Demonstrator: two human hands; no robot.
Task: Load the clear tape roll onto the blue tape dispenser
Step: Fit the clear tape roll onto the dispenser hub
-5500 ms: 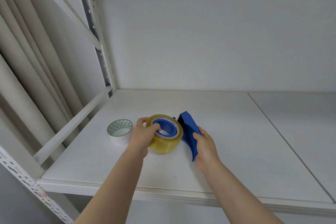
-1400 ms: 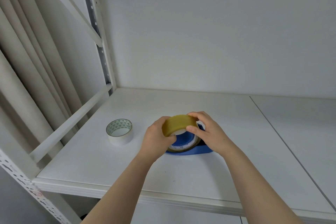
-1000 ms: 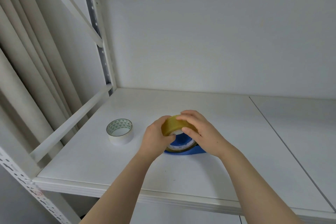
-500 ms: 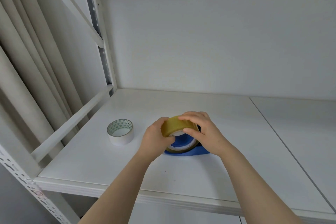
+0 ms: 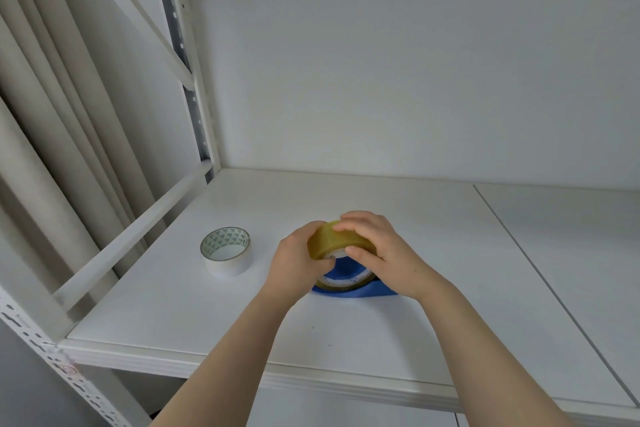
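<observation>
On the shelf, left hand and right hand both grip clear tape roll, tilted over blue tape dispenser, likely to press it home. Hub seating hidden, possibly partial

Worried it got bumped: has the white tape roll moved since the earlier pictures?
No. The white tape roll lies at the same spot beside the shelf's side rail.

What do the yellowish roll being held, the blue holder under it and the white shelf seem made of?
The clear tape roll: glossy translucent plastic film, amber where layers stack. The blue tape dispenser: evenly coloured, smooth, probably moulded plastic. The shelf: matte white, painted metal or laminate; the look leaves that open.
</observation>
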